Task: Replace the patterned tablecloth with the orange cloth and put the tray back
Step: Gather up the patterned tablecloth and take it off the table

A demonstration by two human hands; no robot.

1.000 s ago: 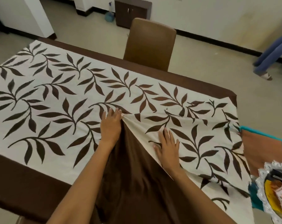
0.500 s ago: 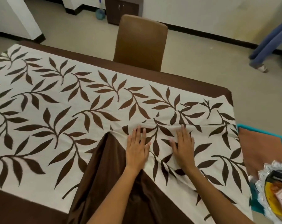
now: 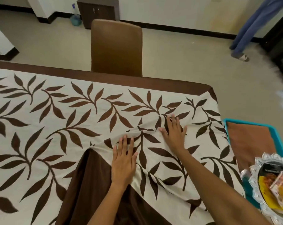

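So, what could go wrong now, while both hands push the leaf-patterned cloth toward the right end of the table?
1. The patterned cloth bunches near the right hand; pushed further, it may slide into the silver tray beside the table's right end.
2. The left hand lies flat without gripping, so the smooth fabric may slip.

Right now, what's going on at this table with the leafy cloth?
A person is working on the patterned tablecloth, which covers the table. Both palms lie flat on it: the left hand by a folded-back flap that shows the brown underside, the right hand by a bunched ridge. The cloth is not yet off. An orange cloth waits folded in a blue bin at the table's right end, beside a silver tray.
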